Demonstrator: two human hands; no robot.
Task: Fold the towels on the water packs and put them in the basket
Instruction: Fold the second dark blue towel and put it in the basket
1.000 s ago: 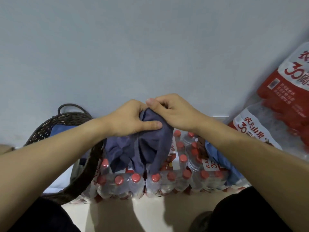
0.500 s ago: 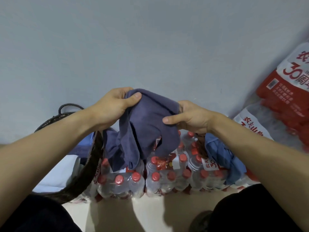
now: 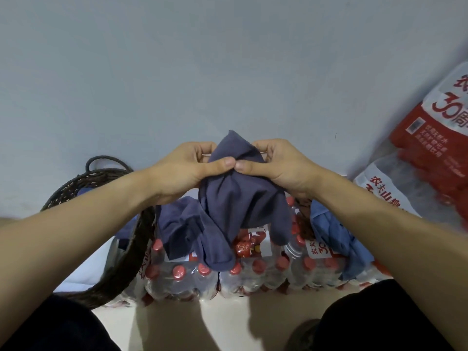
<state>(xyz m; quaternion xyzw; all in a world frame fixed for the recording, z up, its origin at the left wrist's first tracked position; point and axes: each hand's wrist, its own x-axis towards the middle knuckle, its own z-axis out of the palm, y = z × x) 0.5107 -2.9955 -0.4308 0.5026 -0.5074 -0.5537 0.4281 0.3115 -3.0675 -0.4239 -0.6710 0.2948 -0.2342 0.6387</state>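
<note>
A dark purple-blue towel [image 3: 235, 206] hangs bunched above the shrink-wrapped water packs [image 3: 255, 274] with red caps. My left hand [image 3: 184, 168] and my right hand [image 3: 276, 163] pinch its top edge side by side, thumbs almost touching, and one corner sticks up between them. Its lower folds drape down onto the bottle caps. A lighter blue towel [image 3: 336, 239] lies crumpled on the packs at the right, partly behind my right forearm. The dark wicker basket [image 3: 121, 264] stands at the left, with blue cloth [image 3: 126, 231] showing inside.
A plain grey wall rises close behind the packs. More water packs with red and white labels [image 3: 428, 158] are stacked at the right. My dark-trousered knees fill the bottom corners over a pale floor [image 3: 228, 323].
My hands held the towel spread apart half a second ago; now they have come together at its top, bunching the cloth between them.
</note>
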